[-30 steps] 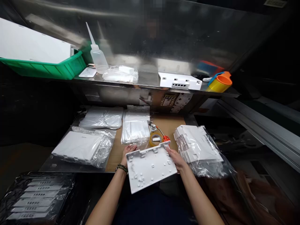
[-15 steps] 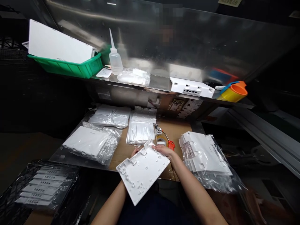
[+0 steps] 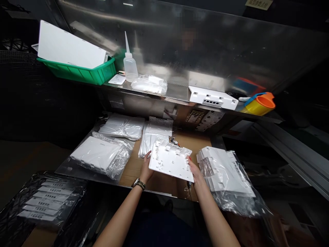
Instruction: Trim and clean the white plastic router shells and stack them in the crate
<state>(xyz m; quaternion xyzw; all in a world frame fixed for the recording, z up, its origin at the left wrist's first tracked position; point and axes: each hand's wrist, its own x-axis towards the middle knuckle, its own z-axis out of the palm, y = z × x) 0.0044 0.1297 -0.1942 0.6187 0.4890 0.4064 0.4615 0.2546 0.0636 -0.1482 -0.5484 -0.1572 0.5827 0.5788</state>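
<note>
A white plastic housing panel (image 3: 171,164) is held between both hands above the cardboard mat, its inner side with small clips and posts facing up. My left hand (image 3: 146,168) grips the left edge, its fingers partly hidden under the panel. On the opposite edge, my right hand (image 3: 195,172) is closed round the right side. A stack of bagged white sheets or panels (image 3: 147,145) lies just behind the panel. Part of a round metal-topped item (image 3: 175,142) shows past the panel's far edge.
Plastic-wrapped white panels lie at the left (image 3: 96,152) and right (image 3: 226,171). More panels (image 3: 47,199) fill a black-lined box at lower left. The shelf above holds a green bin (image 3: 102,73), a squeeze bottle (image 3: 130,68), a white slotted housing (image 3: 213,97) and a yellow-orange tape dispenser (image 3: 259,104).
The panel has turned and moved up and right, from a slanted position to nearly level. My left hand has come out from behind it to the left edge; my right hand has shifted to the right edge.
</note>
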